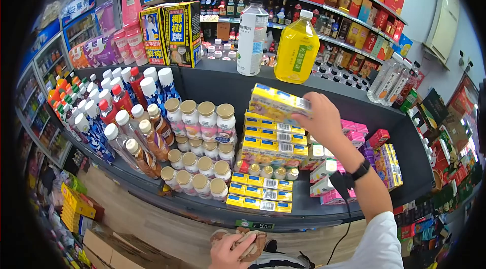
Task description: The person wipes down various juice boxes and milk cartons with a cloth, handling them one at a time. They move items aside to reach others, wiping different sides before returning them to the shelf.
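Observation:
My right hand grips the right end of a yellow and blue carton pack, held tilted above a stack of similar yellow packs on the shelf. Low in the view, my left hand is closed on a crumpled brown patterned cloth, in front of the shelf edge. More yellow packs lie at the shelf's front, with small gold-capped bottles behind them. Left of the stack stand gold-lidded jars in layers.
Capped drink bottles crowd the shelf's left part. Pink cartons stand right of the stack, near a black plug and cable. On the upper ledge are a white bottle, a large yellow bottle and a black-yellow box.

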`<state>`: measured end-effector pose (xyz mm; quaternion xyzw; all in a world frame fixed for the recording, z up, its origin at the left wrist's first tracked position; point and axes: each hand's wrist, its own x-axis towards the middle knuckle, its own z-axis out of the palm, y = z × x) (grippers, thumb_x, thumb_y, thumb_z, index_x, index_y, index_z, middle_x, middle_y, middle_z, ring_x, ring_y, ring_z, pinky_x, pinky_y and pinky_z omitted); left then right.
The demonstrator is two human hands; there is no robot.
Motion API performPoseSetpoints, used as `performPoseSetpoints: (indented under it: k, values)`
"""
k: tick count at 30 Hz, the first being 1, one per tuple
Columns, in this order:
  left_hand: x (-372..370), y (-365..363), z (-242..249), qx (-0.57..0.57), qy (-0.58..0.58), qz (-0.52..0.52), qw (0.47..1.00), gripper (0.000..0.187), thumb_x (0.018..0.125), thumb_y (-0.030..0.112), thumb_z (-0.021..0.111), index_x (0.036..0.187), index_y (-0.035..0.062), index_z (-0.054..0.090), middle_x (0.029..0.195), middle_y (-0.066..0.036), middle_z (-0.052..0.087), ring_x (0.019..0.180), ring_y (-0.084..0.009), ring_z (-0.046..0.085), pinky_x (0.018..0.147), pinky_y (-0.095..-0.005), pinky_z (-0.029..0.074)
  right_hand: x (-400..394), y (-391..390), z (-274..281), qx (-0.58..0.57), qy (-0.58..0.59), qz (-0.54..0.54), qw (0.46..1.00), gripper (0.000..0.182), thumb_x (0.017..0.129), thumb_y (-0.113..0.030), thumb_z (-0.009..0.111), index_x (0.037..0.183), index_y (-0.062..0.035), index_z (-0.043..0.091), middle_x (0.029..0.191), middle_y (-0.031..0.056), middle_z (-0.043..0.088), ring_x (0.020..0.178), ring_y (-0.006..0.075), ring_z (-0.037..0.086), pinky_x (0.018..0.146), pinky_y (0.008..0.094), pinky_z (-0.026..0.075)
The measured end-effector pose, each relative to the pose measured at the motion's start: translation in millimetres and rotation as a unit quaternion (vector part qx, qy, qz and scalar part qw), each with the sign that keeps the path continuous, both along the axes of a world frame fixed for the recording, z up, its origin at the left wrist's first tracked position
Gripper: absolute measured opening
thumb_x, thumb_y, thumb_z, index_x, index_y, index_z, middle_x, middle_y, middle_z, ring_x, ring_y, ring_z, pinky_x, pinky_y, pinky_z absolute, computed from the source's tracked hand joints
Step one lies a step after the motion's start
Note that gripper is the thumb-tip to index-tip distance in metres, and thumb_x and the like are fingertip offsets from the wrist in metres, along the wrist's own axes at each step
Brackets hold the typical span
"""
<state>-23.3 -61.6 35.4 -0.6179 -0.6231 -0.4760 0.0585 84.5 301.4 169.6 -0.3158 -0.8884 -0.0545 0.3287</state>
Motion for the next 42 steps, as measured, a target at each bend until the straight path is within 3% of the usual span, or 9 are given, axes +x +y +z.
performPoseSetpoints:
  k: [2, 4, 9, 13, 19, 22, 28, 35, 42]
  values:
    - [1, 3, -3, 0.007, -0.001, 0.001, 1.0, 0.041, 0.077, 0.017, 0.079, 0.117, 0.0122, 0.072, 0.097, -0.013, 0.064, 0.081, -0.0321, 0.065, 0.069, -0.0397, 0.054, 12, -25, 7, -0.074, 0.03, -0.006, 0.997, 0.046, 0.075, -0.031, 0.082, 0.104, -0.0062, 0.057, 0.092, 0.0112, 0.062, 0.094, 0.0303, 0.061, 0.077, 0.0416, 0.047]
    - [2, 5, -5, 0.009, -0.011, -0.006, 1.0, 0.041, 0.077, 0.018, 0.079, 0.117, 0.0119, 0.072, 0.097, -0.013, 0.064, 0.081, -0.0319, 0.065, 0.069, -0.0397, 0.054, 23, -49, -2, -0.068, 0.009, 0.028, 0.997, 0.048, 0.075, -0.032, 0.082, 0.104, -0.0051, 0.056, 0.095, 0.0134, 0.06, 0.093, 0.0325, 0.06, 0.076, 0.0426, 0.047]
    - [3, 8, 3, 0.005, -0.028, -0.027, 0.999, 0.041, 0.076, 0.017, 0.079, 0.115, 0.0113, 0.073, 0.096, -0.013, 0.065, 0.081, -0.0317, 0.065, 0.07, -0.0396, 0.054, 32, -86, -68, -0.083, -0.052, 0.088, 0.991, 0.045, 0.077, -0.029, 0.081, 0.104, -0.0035, 0.056, 0.098, 0.0125, 0.059, 0.095, 0.0322, 0.058, 0.078, 0.0428, 0.045]
    - [4, 9, -1, 0.0, -0.02, -0.025, 0.999, 0.042, 0.074, 0.015, 0.08, 0.115, 0.0113, 0.073, 0.094, -0.012, 0.065, 0.08, -0.0313, 0.065, 0.07, -0.0397, 0.054, 27, -83, -105, -0.09, -0.062, 0.077, 0.991, 0.044, 0.076, -0.029, 0.081, 0.104, -0.0053, 0.057, 0.097, 0.01, 0.059, 0.097, 0.0292, 0.057, 0.084, 0.0428, 0.042]
    - [3, 9, -1, -0.012, -0.024, -0.032, 0.999, 0.044, 0.072, 0.015, 0.08, 0.115, 0.0115, 0.073, 0.094, -0.012, 0.064, 0.08, -0.0307, 0.065, 0.07, -0.0397, 0.054, 16, -84, -111, -0.014, -0.081, 0.006, 0.997, 0.05, 0.074, -0.031, 0.082, 0.107, -0.0041, 0.058, 0.101, 0.0094, 0.057, 0.099, 0.0276, 0.054, 0.089, 0.0451, 0.037]
    - [4, 7, -7, -0.018, -0.023, -0.037, 0.999, 0.047, 0.071, 0.017, 0.081, 0.117, 0.0121, 0.072, 0.096, -0.012, 0.064, 0.081, -0.0309, 0.065, 0.071, -0.0401, 0.055, 14, -87, -113, -0.011, -0.055, -0.025, 0.998, 0.053, 0.075, -0.029, 0.081, 0.113, -0.0025, 0.057, 0.111, 0.0132, 0.056, 0.11, 0.0307, 0.052, 0.096, 0.0475, 0.036]
    - [6, 8, -8, -0.02, -0.022, -0.047, 0.998, 0.049, 0.07, 0.019, 0.082, 0.117, 0.0125, 0.072, 0.098, -0.013, 0.064, 0.083, -0.0312, 0.065, 0.072, -0.0408, 0.055, 10, -80, -115, 0.007, -0.075, 0.02, 0.997, 0.066, 0.077, -0.023, 0.077, 0.13, 0.0041, 0.048, 0.131, 0.0214, 0.049, 0.125, 0.0399, 0.046, 0.111, 0.0547, 0.029]
    - [8, 8, -5, -0.021, -0.018, -0.048, 0.998, 0.045, 0.071, 0.014, 0.081, 0.115, 0.0105, 0.073, 0.097, -0.013, 0.065, 0.083, -0.0314, 0.066, 0.072, -0.0398, 0.055, 8, -81, -105, -0.02, -0.098, 0.033, 0.994, 0.074, 0.07, -0.028, 0.081, 0.13, 0.0038, 0.049, 0.118, 0.017, 0.052, 0.111, 0.0338, 0.051, 0.095, 0.0452, 0.043]
    - [7, 9, -2, -0.011, -0.018, -0.053, 0.998, 0.042, 0.073, 0.012, 0.08, 0.115, 0.0099, 0.073, 0.096, -0.014, 0.065, 0.082, -0.0312, 0.066, 0.07, -0.0387, 0.055, 6, -58, -96, -0.089, -0.165, 0.048, 0.981, 0.076, 0.065, -0.038, 0.086, 0.122, -0.0005, 0.052, 0.111, 0.0149, 0.06, 0.11, 0.0313, 0.056, 0.096, 0.0428, 0.042]
